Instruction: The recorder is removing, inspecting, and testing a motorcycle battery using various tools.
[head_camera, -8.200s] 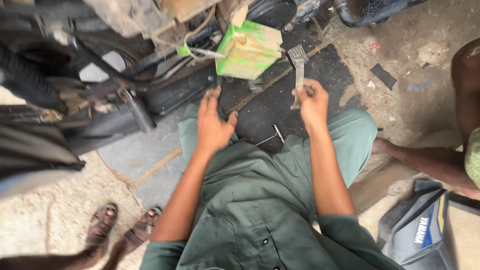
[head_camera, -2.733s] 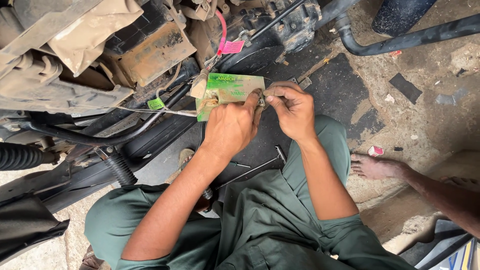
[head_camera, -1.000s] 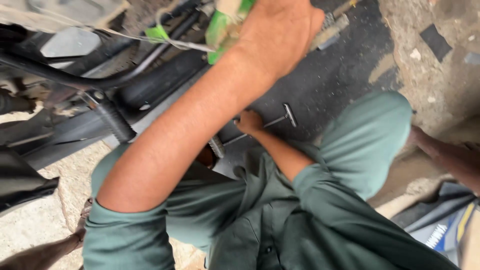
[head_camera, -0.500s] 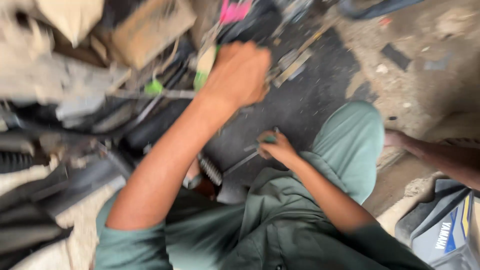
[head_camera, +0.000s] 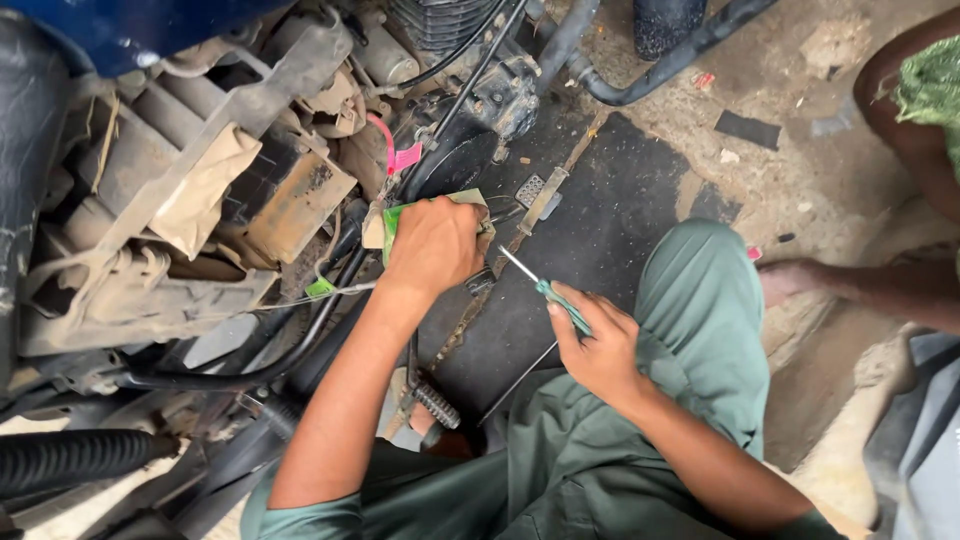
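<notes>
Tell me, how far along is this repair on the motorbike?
Done: panels look off, the bike's frame bare. In hand: the left hand grips a green-and-cream part; the right hand holds a green-handled screwdriver, tip apart from it. Left: cannot tell.

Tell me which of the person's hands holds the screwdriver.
The right hand: it grips a green-handled screwdriver, tip toward the motorcycle. The left hand instead presses a green box against the frame.
</notes>
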